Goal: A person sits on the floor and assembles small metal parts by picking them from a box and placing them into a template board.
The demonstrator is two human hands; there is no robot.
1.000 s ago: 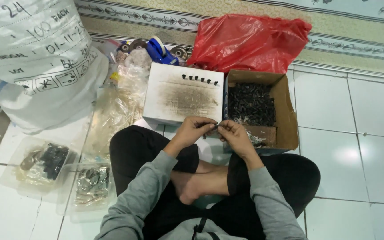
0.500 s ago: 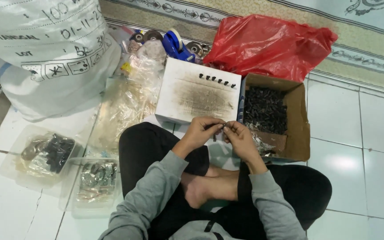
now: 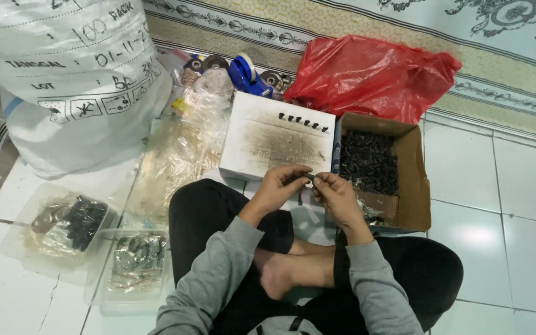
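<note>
— Where the tiled floor (image 3: 516, 205) meets the patterned carpet at its far-left edge, what stands there?

— A big white woven sack (image 3: 63, 74). Before it, near the floor's left edge, lie two clear plastic tubs: one (image 3: 63, 226) with dark pieces, and just beside it another (image 3: 133, 263) with shiny metal bits. A heap of clear plastic bags (image 3: 178, 152) lies between the sack and the white foam block (image 3: 277, 144).

— And the hands?

— The person sits cross-legged on the floor. The left hand (image 3: 280, 186) and the right hand (image 3: 337, 197) meet just in front of the block's near edge. Both sets of fingers are pinched closed on one small dark part (image 3: 311, 177), held between them, off the floor.

— Anything on the block?

— A short row of small dark pieces (image 3: 302, 120) stands along its far edge.

— Further right?

— Touching the block, an open cardboard box (image 3: 414, 180) full of small dark parts (image 3: 367, 162). Behind it sits a red plastic bag (image 3: 373, 74), with a blue tape dispenser (image 3: 248, 73) to its left.
</note>
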